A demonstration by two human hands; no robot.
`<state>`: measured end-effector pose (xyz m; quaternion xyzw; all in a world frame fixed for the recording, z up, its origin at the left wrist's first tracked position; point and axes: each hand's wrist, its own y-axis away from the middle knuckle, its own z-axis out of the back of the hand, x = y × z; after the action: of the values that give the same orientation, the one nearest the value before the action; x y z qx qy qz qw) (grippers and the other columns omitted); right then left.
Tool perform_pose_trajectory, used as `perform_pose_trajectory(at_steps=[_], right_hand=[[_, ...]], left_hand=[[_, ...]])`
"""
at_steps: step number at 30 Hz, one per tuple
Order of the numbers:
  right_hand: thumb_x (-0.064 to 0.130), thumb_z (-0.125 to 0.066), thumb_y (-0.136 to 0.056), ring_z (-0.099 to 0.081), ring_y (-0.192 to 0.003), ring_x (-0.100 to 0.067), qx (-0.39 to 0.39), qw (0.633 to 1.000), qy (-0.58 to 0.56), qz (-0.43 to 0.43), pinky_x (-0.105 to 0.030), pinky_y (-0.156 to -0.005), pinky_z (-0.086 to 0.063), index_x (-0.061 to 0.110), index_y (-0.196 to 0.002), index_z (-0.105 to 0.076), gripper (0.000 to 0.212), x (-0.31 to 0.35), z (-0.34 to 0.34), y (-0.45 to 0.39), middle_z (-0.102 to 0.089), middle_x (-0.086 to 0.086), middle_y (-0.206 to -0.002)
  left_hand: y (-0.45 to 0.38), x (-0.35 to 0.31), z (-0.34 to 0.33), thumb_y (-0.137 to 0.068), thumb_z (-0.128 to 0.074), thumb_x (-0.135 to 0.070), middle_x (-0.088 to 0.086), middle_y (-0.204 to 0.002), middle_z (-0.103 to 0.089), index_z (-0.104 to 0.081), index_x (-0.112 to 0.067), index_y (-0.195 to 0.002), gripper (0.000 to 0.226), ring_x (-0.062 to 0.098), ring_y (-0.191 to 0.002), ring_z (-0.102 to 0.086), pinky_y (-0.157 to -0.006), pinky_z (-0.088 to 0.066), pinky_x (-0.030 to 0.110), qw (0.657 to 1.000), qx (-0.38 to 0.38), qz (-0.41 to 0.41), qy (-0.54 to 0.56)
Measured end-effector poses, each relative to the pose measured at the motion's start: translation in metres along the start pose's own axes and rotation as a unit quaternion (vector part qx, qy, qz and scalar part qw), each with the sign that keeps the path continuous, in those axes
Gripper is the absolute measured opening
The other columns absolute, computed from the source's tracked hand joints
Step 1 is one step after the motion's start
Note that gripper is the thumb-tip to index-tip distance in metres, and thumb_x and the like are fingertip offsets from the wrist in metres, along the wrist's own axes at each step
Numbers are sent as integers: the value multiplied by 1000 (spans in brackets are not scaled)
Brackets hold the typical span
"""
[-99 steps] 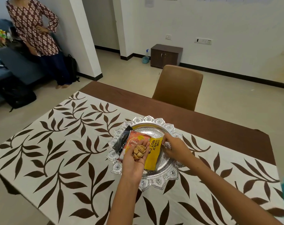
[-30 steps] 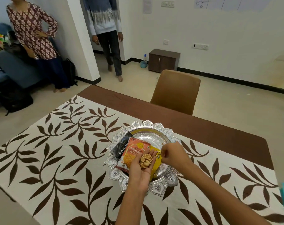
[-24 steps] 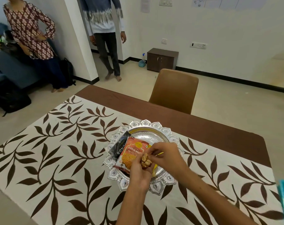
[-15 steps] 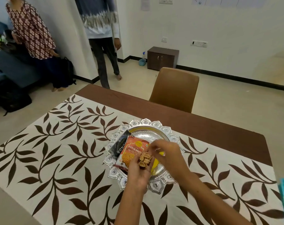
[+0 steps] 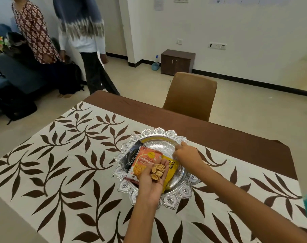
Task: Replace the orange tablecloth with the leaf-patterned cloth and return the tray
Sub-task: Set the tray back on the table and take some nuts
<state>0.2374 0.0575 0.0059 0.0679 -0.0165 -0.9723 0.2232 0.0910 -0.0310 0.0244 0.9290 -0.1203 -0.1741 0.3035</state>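
Leaf-patterned cloth (image 5: 61, 163), cream with dark brown sprigs, lies flat across the near part of the brown wooden table (image 5: 219, 137), whose bare far edge shows as a strip beyond it. On the cloth sits the round silver tray with an embossed scalloped rim (image 5: 159, 132), holding three snack packets: a black one (image 5: 131, 156), an orange one (image 5: 142, 163) overlapping it, and a yellow one (image 5: 172, 165) partly under my hands. My left hand (image 5: 152, 183) hovers palm up over the near side of the tray, fingers loosely cupped around a small heap of tan nut shells (image 5: 157, 171) resting in the palm. My right hand (image 5: 184, 154) reaches over the tray's right side with fingers curled down towards the metal; I cannot tell whether they pinch anything. Across the table stands a tan leather-look chair (image 5: 191, 95). Behind it I see a beige tiled floor (image 5: 254, 109), a white wall with black skirting (image 5: 237, 28), and a small dark wooden cabinet (image 5: 177, 61) with a blue spray bottle (image 5: 155, 64) beside it. At far left two people stand near a dark blue sofa (image 5: 7, 71), one in a maroon printed tunic (image 5: 35, 30), one in a blue-and-white top (image 5: 80, 25). A black bag (image 5: 14, 104) lies on the floor.
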Motion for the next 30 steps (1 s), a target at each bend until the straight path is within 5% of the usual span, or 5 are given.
perform_pose_trajectory(at_steps=[6, 10, 19, 22, 30], right_hand=[[12, -60, -88, -56, -94, -14, -48, 990, -130, -35, -28, -67, -44, 19, -95, -69, 14, -3, 3, 2, -68, 5, -97], [14, -76, -76, -62, -72, -3, -102, 887, -449, -21, -15, -68, -49, 18, -84, -74, 8, 9, 45, 19, -71, 7, -80], [9, -83, -67, -67, -65, -6, -65, 866, -496, -13, -23, -66, -57, 12, -76, -70, 16, 19, 63, 41, -71, 0, -74], [2, -79, -70, -68, -67, -4, -90, 826, -553, -63, -16, -65, -53, 6, -81, -72, 13, 3, 57, 39, -72, -4, -76], [43, -70, -78, -50, -108, -19, 87, 988, -102, -80, -32, -82, -47, 16, -112, -65, 44, 0, 24, 36, -56, -3, -117]], left_hand=[[0, 2, -1, -99, -40, -11, 28, -96, -68, -59, 12, -103, 30, 34, -80, -70, -73, -56, 42, 1000, -3, -2, -6], [-2, 5, -8, -97, -42, -9, 26, -97, -65, -59, 11, -98, 26, 34, -90, -64, -73, -56, 41, 1000, -14, -7, -10], [-7, 13, -10, -100, -39, -12, 22, -82, -68, -57, 8, -94, 28, 27, -67, -69, -67, -56, 39, 1000, -17, 10, -9], [-6, 10, -4, -99, -40, -13, 29, -104, -64, -55, 12, -109, 31, 35, -79, -70, -74, -55, 44, 1000, 6, 22, 14], [-1, 4, 3, -100, -39, -13, 31, -107, -64, -56, 13, -110, 33, 36, -85, -70, -75, -56, 44, 1000, 1, 1, 4]])
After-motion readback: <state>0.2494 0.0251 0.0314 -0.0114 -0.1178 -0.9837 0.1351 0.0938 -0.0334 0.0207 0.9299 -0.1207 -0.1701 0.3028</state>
